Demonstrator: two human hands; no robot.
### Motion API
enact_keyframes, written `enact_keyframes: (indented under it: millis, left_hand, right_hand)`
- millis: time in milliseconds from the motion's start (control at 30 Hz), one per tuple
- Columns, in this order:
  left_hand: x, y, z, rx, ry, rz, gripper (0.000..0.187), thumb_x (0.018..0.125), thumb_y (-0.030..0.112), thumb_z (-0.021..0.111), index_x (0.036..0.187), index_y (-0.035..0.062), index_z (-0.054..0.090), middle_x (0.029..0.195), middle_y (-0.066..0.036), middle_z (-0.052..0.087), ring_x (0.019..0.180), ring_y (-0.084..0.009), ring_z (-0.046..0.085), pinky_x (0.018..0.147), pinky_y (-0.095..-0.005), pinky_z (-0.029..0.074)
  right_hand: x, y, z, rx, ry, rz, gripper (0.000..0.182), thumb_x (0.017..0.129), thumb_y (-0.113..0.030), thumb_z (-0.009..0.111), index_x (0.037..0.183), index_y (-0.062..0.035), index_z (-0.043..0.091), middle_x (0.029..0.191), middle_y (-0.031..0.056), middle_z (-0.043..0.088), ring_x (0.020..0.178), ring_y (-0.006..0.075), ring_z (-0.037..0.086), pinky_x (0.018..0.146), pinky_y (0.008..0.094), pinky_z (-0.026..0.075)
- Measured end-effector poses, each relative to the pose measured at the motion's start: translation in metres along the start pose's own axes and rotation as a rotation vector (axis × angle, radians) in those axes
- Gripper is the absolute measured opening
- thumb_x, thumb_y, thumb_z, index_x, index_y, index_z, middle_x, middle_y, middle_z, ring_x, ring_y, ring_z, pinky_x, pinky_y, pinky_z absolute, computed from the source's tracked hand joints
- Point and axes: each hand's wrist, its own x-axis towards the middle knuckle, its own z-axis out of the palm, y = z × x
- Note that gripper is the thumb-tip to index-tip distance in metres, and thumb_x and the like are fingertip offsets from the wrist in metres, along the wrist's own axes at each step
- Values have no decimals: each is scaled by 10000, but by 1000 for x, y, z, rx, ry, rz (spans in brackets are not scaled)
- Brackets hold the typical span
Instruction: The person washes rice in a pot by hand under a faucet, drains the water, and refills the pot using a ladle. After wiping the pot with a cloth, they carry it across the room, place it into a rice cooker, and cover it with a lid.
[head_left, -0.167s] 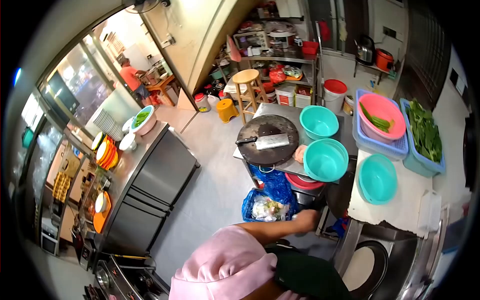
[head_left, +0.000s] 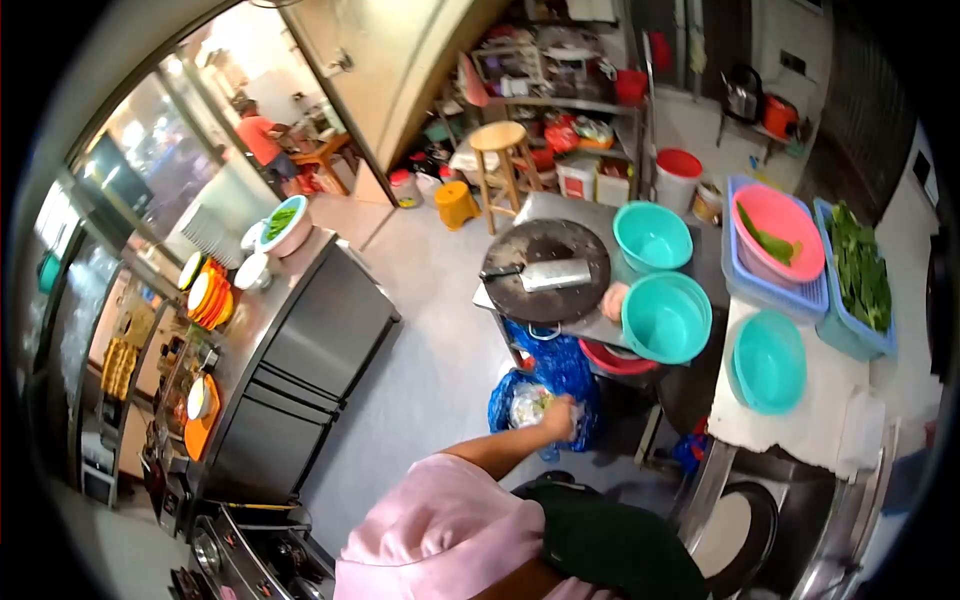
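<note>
My left hand (head_left: 562, 418) reaches from a pink sleeve (head_left: 440, 500) and overlaps the right side of a bin lined with a blue plastic bag (head_left: 500, 395). Blur hides how its fingers are set, and I cannot tell whether they hold anything. Crumpled whitish and greenish waste (head_left: 528, 405) shows inside the bag. My right hand is out of sight. Above the bin, a cleaver (head_left: 558, 274) lies on a round dark chopping board (head_left: 530, 307) on a steel table. Beside the board sits a pinkish lump (head_left: 614, 300), next to turquoise basins (head_left: 667, 318).
On the right-hand counter are another turquoise basin (head_left: 769, 362), a pink bowl (head_left: 780, 230) with green vegetables and a crate of leafy greens (head_left: 858, 265). Below is a sink with a round pan (head_left: 727, 532). A steel cabinet (head_left: 325, 320) stands left; another person (head_left: 262, 145) is beyond the doorway.
My left hand has moved left, from beside the bin to over its right side. The view has shifted slightly, and the basins, board and cleaver keep their places.
</note>
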Motion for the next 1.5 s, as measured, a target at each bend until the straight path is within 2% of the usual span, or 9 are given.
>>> enact_keyframes:
  millis: [100,267,400,500,867,1167,1233,1400,1500]
  left_hand:
    - [37,-50,-22,121,-15,-131,309,720,95,536,1012,12,475,883,-201,577,807,-339,570,720,-401,452]
    - [51,-74,-51,84,-6,-125,319,595,143,695,852,-5,578,762,-175,613,683,-272,606,623,-344,471]
    - [76,-107,-33,59,-117,-169,366,594,160,701,893,-6,569,796,-170,614,731,-291,603,659,-353,471]
    - [87,-105,-24,247,-79,-149,666,552,237,746,1127,25,485,1003,-192,568,925,-304,555,786,-337,443]
    - [113,-114,69,62,-549,297,368,653,202,636,947,-10,572,798,-139,617,739,-252,593,669,-332,463]
    - [-17,200,138,-133,-981,644,197,784,81,552,959,-8,551,845,-85,604,786,-123,573,696,-232,452]
    - [-33,242,183,-75,-1030,740,218,778,83,558,976,-7,541,875,-105,597,801,-148,577,693,-237,455]
    - [-23,260,321,331,-954,1010,491,742,154,580,1192,63,405,1114,-206,476,1014,-318,489,867,-363,394]
    - [-17,257,381,556,-936,743,566,766,225,545,1270,102,317,1191,-220,410,1093,-339,419,916,-391,342]
  right_hand:
    - [41,39,27,453,-247,224,380,821,-343,526,1124,-115,531,899,35,600,689,87,529,586,202,429]
    - [-66,-94,49,709,552,259,365,824,-334,530,1066,-60,538,884,40,571,733,95,513,592,220,417]
    - [-113,-67,68,206,632,40,416,831,-316,523,1112,-11,503,999,75,553,795,119,489,604,211,396]
    - [-149,-107,82,318,389,286,377,827,-250,535,1088,20,510,997,77,555,821,124,510,686,213,412]
    - [-193,-124,148,35,-112,226,267,745,-181,597,955,-16,591,880,123,606,795,191,582,713,283,453]
    - [-160,-88,246,-307,-842,122,292,741,-228,480,994,-116,571,1007,166,560,953,302,530,832,377,418]
    - [-157,-45,309,-230,-715,-272,343,719,-264,499,1047,-175,548,1181,144,465,1067,283,463,879,367,384]
    - [-121,-70,345,-219,-678,-246,359,710,-295,540,1065,-236,549,1273,44,360,1180,281,319,941,467,271]
    - [-84,-71,343,-297,-652,-321,346,713,-277,526,1056,-242,565,1202,45,433,1162,251,348,918,492,280]
